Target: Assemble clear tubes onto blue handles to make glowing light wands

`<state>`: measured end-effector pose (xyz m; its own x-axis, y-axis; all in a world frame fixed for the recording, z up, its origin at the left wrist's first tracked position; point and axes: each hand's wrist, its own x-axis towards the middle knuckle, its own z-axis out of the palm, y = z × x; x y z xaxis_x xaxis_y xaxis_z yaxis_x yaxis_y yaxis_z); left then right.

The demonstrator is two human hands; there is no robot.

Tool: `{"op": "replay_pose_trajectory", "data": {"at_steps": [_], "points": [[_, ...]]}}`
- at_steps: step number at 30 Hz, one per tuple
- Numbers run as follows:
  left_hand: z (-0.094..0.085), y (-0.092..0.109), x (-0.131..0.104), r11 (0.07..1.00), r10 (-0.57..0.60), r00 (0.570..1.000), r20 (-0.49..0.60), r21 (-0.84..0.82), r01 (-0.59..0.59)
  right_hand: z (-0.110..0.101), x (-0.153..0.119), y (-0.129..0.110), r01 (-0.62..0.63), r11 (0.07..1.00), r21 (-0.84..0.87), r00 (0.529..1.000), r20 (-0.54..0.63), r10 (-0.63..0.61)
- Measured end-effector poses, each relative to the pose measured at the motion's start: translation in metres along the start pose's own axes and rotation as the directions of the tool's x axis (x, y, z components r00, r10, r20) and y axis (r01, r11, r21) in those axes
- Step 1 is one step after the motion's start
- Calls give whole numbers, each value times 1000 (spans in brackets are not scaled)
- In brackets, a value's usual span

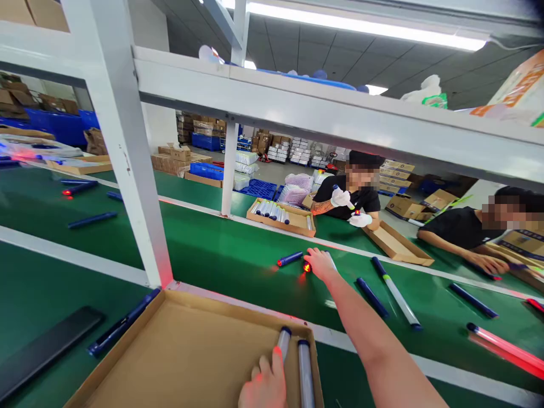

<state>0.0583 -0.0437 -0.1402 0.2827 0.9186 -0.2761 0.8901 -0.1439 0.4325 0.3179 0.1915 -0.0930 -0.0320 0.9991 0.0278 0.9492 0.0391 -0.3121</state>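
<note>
My left hand [264,382] is low in the cardboard tray [191,345], its fingers closed round a clear tube with a dark blue cap [284,340]. A second capped clear tube [305,374] lies beside it along the tray's right side. My right hand [321,263] reaches over the green belt [204,243], its fingers closed on a tube with a glowing red end [306,266]. Just left of that hand, a short dark blue tube [290,259] with a red lit end lies on the belt.
More tubes [395,294] lie on the belt at the right. A white post [123,147] and shelf beam [297,105] stand in front. Across the belt are two people [359,192] [471,226] and a box of tubes [280,218]. A black bar [51,351] lies at lower left.
</note>
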Motion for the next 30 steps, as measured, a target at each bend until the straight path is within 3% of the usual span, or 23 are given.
{"op": "replay_pose_trajectory", "data": {"at_steps": [3,5,7,9,11,13,16,19,21,26,30], "points": [[-30,3,-11,989,61,998,3,-138,-60,-4,-23,-10,69,968,240,997,-38,-61],[-53,6,-18,884,119,987,-111,-441,-156,-5,-61,-25,100,899,427,994,-87,-69],[-75,9,-22,588,26,976,-215,-787,-189,-5,-113,-47,119,780,614,991,-117,-59],[-95,10,-23,198,-129,968,-216,-962,-188,-8,-172,-74,110,615,781,994,-98,-53],[-113,13,-21,-110,-203,960,-191,-970,-216,-12,-231,-101,51,429,902,997,-22,-72],[-126,16,-21,-297,-228,958,-174,-925,-239,-17,-282,-126,-53,269,962,987,91,-132],[-136,23,-26,-455,-291,944,-156,-845,-280,-19,-335,-153,-218,104,971,939,237,-250],[-136,28,-38,-521,-292,935,-201,-786,-332,-14,-365,-172,-323,-48,945,916,300,-265],[-133,30,-48,-529,-264,939,-220,-781,-331,-8,-377,-181,-328,-30,944,927,316,-202],[-129,32,-71,-562,-170,960,-221,-779,-279,0,-397,-193,-320,281,905,943,334,1],[-127,35,-81,-573,-140,962,-235,-773,-273,-4,-407,-197,-411,358,839,905,421,52]]}}
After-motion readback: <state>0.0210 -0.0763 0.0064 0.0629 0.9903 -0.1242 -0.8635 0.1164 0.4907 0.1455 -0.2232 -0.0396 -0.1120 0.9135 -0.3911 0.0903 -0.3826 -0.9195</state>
